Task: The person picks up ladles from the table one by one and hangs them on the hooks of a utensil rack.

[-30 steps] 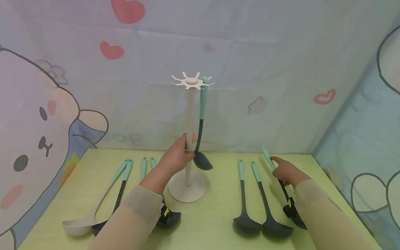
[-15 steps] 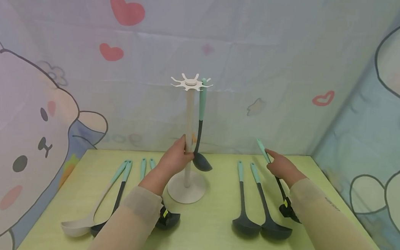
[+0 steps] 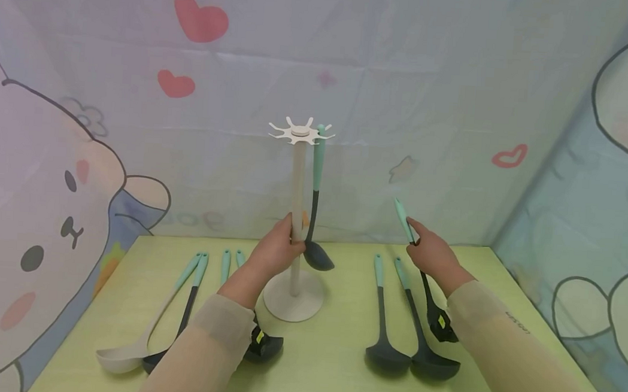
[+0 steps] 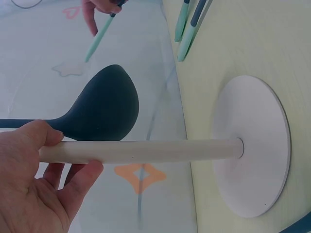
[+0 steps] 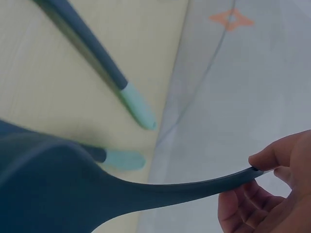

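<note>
My left hand [image 3: 275,247] grips the pole of a white utensil stand [image 3: 299,186], thumb on one side and fingers on the other in the left wrist view. From the stand's hooked top hangs a dark ladle [image 3: 318,256] with a mint handle, its bowl beside my left thumb. Off to the right, my right hand [image 3: 436,253] pinches another ladle [image 5: 189,190] near where the dark shaft meets the mint handle. That ladle is tilted, handle end up, above the table; its bowl is partly hidden by a black wrist device in the head view.
Two dark ladles [image 3: 386,353] lie on the yellow-green table [image 3: 330,377] right of the stand. At the left lie a cream ladle [image 3: 120,358] and several dark ones, partly covered by my left sleeve. A printed cloth [image 3: 433,95] hangs behind the table.
My right hand has lifted and moved left with its ladle, whose handle end now stands higher. My left hand stays on the pole.
</note>
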Available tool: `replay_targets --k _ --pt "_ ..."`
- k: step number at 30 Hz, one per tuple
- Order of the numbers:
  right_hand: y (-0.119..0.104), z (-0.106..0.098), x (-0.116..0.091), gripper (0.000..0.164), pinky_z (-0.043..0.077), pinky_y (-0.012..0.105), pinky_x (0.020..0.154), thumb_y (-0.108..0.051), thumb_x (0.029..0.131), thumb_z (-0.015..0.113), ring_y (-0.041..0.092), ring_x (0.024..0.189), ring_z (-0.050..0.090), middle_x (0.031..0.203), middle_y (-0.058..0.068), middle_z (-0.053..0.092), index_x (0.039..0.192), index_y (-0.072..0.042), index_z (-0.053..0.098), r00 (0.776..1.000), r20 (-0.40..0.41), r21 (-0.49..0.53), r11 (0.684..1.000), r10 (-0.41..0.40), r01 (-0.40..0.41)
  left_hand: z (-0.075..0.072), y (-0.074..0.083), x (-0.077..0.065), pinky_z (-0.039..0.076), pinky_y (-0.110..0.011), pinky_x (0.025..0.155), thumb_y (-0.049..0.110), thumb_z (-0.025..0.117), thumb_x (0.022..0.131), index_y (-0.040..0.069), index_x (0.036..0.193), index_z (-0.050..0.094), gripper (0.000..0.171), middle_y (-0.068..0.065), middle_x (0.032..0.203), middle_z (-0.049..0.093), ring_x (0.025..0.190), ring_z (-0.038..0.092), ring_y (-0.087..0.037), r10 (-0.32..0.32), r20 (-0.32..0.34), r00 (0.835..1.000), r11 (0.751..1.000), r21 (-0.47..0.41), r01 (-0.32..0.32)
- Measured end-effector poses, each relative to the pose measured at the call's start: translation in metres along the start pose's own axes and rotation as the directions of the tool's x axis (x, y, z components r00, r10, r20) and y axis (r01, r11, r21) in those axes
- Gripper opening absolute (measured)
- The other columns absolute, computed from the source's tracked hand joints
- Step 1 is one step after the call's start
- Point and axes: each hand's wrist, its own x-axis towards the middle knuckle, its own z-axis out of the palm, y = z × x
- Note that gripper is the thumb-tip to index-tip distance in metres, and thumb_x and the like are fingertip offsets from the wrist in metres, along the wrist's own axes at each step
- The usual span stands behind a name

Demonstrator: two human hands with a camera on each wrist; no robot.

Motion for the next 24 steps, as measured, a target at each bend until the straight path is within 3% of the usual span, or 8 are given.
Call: replay_targets --k 6,24 --pt "-0.02 0.0 -0.005 0.068 0.04 0.033 0.053 -0.012 0.098 0.043 0.021 0.06 0.046 0.107 0.018 0.058 0.16 -0.021 0.016 0.999 -0.044 0.038 0.999 -0.03 0.032 0.0 0.0 -0.001 0.051 -0.047 0.091 0.01 0.063 0.095 0.008 0.125 0.048 0.034 -0.014 0.116 0.06 0.11 0.062 -0.029 -0.018 -0.003 1.0 1.0 0.003 0.018" --pt "-0.06 0.002 -0.016 0.069 0.043 0.035 0.059 -0.013 0.102 0.049 0.024 0.067 0.05 0.111 0.016 0.057 0.16 -0.028 0.015 0.98 -0.141 0.058 0.987 -0.143 0.152 0.001 0.0 -0.001 0.051 -0.046 0.089 0.01 0.062 0.094 0.008 0.112 0.047 0.024 -0.011 0.104 0.058 0.104 0.062 -0.027 -0.015 -0.004 1.0 1.0 0.024 0.015"
